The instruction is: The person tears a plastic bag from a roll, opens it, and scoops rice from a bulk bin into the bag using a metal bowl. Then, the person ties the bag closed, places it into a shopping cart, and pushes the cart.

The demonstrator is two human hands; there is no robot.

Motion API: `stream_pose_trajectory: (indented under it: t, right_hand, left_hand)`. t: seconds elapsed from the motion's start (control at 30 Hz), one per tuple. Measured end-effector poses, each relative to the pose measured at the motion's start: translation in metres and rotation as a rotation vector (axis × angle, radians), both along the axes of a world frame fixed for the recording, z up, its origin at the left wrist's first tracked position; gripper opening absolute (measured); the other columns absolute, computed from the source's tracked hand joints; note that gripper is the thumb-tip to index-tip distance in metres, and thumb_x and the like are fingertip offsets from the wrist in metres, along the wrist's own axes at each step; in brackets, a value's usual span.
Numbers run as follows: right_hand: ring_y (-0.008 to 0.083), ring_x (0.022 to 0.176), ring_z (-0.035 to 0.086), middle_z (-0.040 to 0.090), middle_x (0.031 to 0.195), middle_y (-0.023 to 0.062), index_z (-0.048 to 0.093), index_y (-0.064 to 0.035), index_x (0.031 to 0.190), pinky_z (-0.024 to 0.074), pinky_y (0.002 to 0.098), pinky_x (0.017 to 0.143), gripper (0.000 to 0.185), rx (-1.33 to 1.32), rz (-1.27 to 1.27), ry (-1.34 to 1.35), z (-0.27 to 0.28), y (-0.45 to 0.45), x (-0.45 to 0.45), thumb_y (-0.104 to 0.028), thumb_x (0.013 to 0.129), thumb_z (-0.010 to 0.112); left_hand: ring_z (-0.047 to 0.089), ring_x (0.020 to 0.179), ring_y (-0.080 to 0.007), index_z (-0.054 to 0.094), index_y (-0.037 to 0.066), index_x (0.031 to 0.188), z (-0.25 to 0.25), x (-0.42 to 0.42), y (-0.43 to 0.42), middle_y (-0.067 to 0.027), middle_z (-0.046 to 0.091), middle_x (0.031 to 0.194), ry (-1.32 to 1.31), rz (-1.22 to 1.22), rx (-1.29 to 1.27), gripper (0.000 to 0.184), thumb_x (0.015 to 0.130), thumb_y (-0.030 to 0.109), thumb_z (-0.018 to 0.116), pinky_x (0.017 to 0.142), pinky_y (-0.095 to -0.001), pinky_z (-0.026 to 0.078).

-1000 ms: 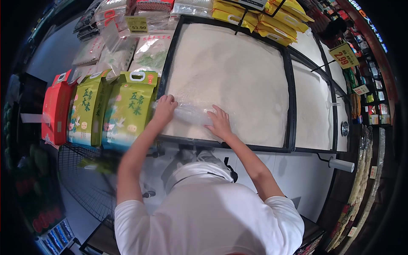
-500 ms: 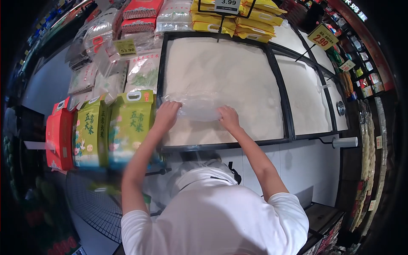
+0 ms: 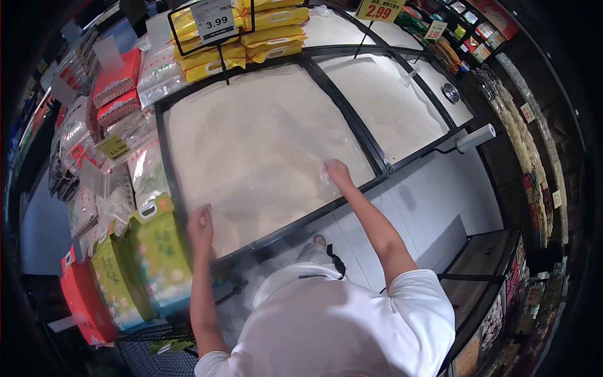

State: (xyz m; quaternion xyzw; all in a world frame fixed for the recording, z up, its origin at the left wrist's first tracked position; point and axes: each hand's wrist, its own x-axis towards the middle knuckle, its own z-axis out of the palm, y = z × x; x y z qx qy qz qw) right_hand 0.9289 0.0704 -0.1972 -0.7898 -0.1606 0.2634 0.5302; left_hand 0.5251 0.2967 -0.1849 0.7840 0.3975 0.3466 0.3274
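Clear plastic film (image 3: 251,188) stretches between my hands, low over a wide black-framed bin of pale grain (image 3: 226,119). My right hand (image 3: 338,174) is closed on the film's right end, above the bin's front right part. Near the bin's front left corner, my left hand (image 3: 201,225) has its fingers pinched together; whether film is between them is too faint to tell. The film is see-through and its edges are hard to make out.
Green rice bags (image 3: 160,257) and a red bag (image 3: 88,298) stand at the left, above a wire cart (image 3: 157,352). Yellow bags (image 3: 273,34) are stacked behind the bin. A second grain bin (image 3: 383,103) adjoins on the right. A white roll (image 3: 476,138) sticks out at its front.
The view has turned, so the bins sit tilted. My hands have moved farther apart, and the film, bunched between them before, is now spread wider and thinner.
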Motion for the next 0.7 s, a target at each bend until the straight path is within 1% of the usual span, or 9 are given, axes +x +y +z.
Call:
stream_pose_trajectory:
  t: [0.03,0.17,0.3,0.37,0.43,0.5,0.53,0.57,0.7]
  right_hand:
    - [0.0139,0.084,0.062,0.067,0.092,0.0052,0.062,-0.0005,0.113,0.0487,0.0283,0.074,0.031,0.010,-0.066,0.046,0.000,-0.010,0.013,-0.021,0.090,0.065]
    - [0.0151,0.087,0.061,0.066,0.100,0.0074,0.057,0.0004,0.121,0.0489,0.0288,0.076,0.043,0.162,-0.286,0.042,-0.002,-0.056,0.077,-0.025,0.089,0.068]
    - [0.0169,0.090,0.061,0.064,0.106,0.0108,0.051,0.0005,0.129,0.0494,0.0298,0.078,0.053,0.112,-0.436,-0.123,-0.011,-0.105,0.172,-0.027,0.088,0.070]
    - [0.0166,0.092,0.061,0.064,0.107,0.0115,0.050,0.0001,0.130,0.0493,0.0299,0.079,0.055,0.001,-0.483,-0.265,-0.017,-0.124,0.225,-0.027,0.087,0.071]
    - [0.0239,0.095,0.063,0.064,0.108,0.0153,0.049,-0.0021,0.133,0.0492,0.0348,0.083,0.064,-0.122,-0.496,-0.387,-0.023,-0.139,0.279,-0.035,0.083,0.073]
    - [0.0291,0.095,0.063,0.064,0.106,0.0171,0.048,-0.0031,0.134,0.0488,0.0376,0.086,0.070,-0.277,-0.512,-0.529,-0.016,-0.147,0.315,-0.039,0.081,0.074]
    - [0.0383,0.110,0.057,0.059,0.120,0.0218,0.041,-0.0077,0.140,0.0452,0.0435,0.093,0.081,-0.271,-0.485,-0.525,-0.015,-0.149,0.337,-0.044,0.076,0.076]
    - [0.0385,0.114,0.054,0.056,0.124,0.0217,0.039,-0.0082,0.142,0.0439,0.0451,0.094,0.084,-0.323,-0.453,-0.558,-0.018,-0.148,0.354,-0.044,0.075,0.076]
    - [0.0391,0.126,0.042,0.043,0.137,0.0214,0.030,-0.0101,0.146,0.0373,0.0509,0.100,0.094,-0.518,-0.331,-0.687,-0.015,-0.157,0.375,-0.043,0.073,0.078]
  left_hand:
    - [0.066,0.092,-0.0207,0.068,0.004,0.104,0.013,0.008,-0.006,-0.0105,0.070,0.100,-0.032,0.034,-0.118,0.018,0.089,0.003,0.058,0.084,-0.0317,0.049]
    - [0.060,0.098,-0.0144,0.063,-0.002,0.109,-0.009,0.025,-0.007,-0.0083,0.066,0.106,-0.189,0.075,-0.129,0.020,0.092,0.004,0.055,0.090,-0.0279,0.045]
    - [0.057,0.102,-0.0143,0.060,-0.002,0.112,-0.016,0.055,-0.024,-0.0087,0.063,0.110,-0.339,0.187,-0.277,0.021,0.094,0.006,0.054,0.093,-0.0268,0.042]
    - [0.057,0.102,-0.0148,0.061,-0.002,0.113,-0.010,0.072,-0.039,-0.0082,0.064,0.110,-0.180,0.250,-0.159,0.021,0.094,0.007,0.055,0.092,-0.0272,0.043]
    - [0.058,0.103,-0.0153,0.061,-0.002,0.112,-0.033,0.079,-0.042,-0.0084,0.064,0.110,-0.102,0.316,-0.089,0.021,0.095,0.007,0.054,0.092,-0.0283,0.043]
    - [0.060,0.106,-0.0204,0.061,-0.001,0.115,-0.037,0.090,-0.054,-0.0113,0.065,0.112,0.018,0.338,0.020,0.024,0.093,0.006,0.056,0.094,-0.0307,0.044]
    - [0.060,0.107,-0.0219,0.061,-0.002,0.116,-0.034,0.098,-0.061,-0.0119,0.065,0.114,0.096,0.341,0.075,0.025,0.092,0.005,0.056,0.095,-0.0307,0.044]
    - [0.060,0.109,-0.0234,0.060,-0.002,0.117,-0.031,0.105,-0.067,-0.0125,0.064,0.115,0.177,0.343,0.130,0.026,0.092,0.005,0.056,0.095,-0.0307,0.044]
    - [0.042,0.132,-0.0327,0.041,0.009,0.143,-0.030,0.128,-0.086,-0.0189,0.042,0.145,0.679,0.403,0.231,0.066,0.082,0.012,0.066,0.108,-0.0468,0.031]
